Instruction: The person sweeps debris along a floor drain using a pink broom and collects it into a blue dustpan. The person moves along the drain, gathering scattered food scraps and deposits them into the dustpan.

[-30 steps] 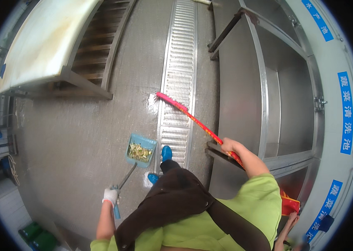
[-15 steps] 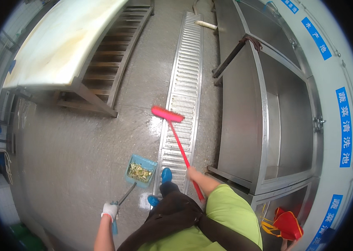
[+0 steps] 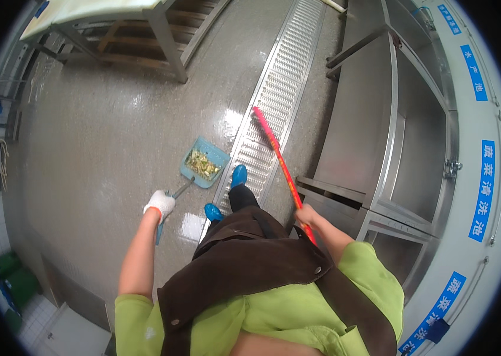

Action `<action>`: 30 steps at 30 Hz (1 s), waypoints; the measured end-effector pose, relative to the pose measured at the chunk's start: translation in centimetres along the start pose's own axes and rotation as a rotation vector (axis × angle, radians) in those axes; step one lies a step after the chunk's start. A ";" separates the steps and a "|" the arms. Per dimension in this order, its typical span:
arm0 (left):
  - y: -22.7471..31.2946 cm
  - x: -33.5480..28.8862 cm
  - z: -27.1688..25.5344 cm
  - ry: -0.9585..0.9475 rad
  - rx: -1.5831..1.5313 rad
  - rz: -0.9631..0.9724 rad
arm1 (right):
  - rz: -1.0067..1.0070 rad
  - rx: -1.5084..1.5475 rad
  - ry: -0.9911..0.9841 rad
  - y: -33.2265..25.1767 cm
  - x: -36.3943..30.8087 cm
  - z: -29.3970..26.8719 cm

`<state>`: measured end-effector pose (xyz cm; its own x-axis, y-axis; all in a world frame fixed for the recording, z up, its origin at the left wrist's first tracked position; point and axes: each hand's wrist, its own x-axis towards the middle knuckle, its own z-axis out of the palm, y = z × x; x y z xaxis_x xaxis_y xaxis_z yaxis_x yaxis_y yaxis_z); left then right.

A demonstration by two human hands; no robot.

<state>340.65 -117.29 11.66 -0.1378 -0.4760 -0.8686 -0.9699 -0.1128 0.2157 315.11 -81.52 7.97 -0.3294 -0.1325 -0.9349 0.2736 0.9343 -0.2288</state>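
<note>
Left hand (image 3: 160, 203) in a white knit glove, clenched around the thin metal handle of a light-blue plastic dustpan (image 3: 205, 161) lying on the wet, speckled floor (image 3: 102, 136), heaped with yellow-green scraps. Bare right hand (image 3: 305, 215) gripping the red broom (image 3: 276, 153), pink bristles resting on the ribbed steel drain grate (image 3: 274, 95). Beside it, smooth stainless sinks (image 3: 416, 148).

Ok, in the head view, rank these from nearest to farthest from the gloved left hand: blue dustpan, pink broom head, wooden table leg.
1. Blue dustpan, just ahead of the left hand, to its right.
2. Pink broom head, farther right, on the floor grate.
3. Wooden table leg, far ahead.
</note>
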 end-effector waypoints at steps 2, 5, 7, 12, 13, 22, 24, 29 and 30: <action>0.2 0.4 0.3 0.022 0.141 0.072 | -0.064 0.174 -0.011 -2.8 2.1 4.0; 1.9 1.0 1.2 0.090 0.283 0.109 | 0.017 0.772 -0.283 -8.7 4.5 11.5; 3.2 0.9 1.8 -0.024 0.153 0.021 | 0.195 0.932 -0.399 -11.3 4.3 15.3; 5.4 0.7 1.8 0.023 0.269 0.097 | 0.194 1.365 -0.573 -10.7 1.7 10.8; 5.6 0.7 1.7 0.010 0.253 0.096 | 0.142 1.236 -0.545 -9.9 1.4 8.6; 6.6 1.4 1.4 -0.008 0.305 -0.021 | -0.008 -0.252 -0.129 -7.6 3.5 7.9; 7.0 1.6 1.7 -0.018 0.288 -0.039 | 0.112 -0.131 -0.316 -6.4 2.2 8.6; 7.1 1.8 2.2 -0.025 0.301 0.011 | 0.162 0.253 -0.500 -3.1 -1.7 0.5; 7.0 1.7 2.3 -0.027 0.297 0.007 | 0.161 0.240 -0.543 -2.6 -2.3 -1.1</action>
<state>333.15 -116.87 10.65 -0.1462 -0.4517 -0.8801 -0.9846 0.1523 0.0854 314.20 -83.32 11.02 0.2232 -0.2051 -0.9530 0.4982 0.8643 -0.0693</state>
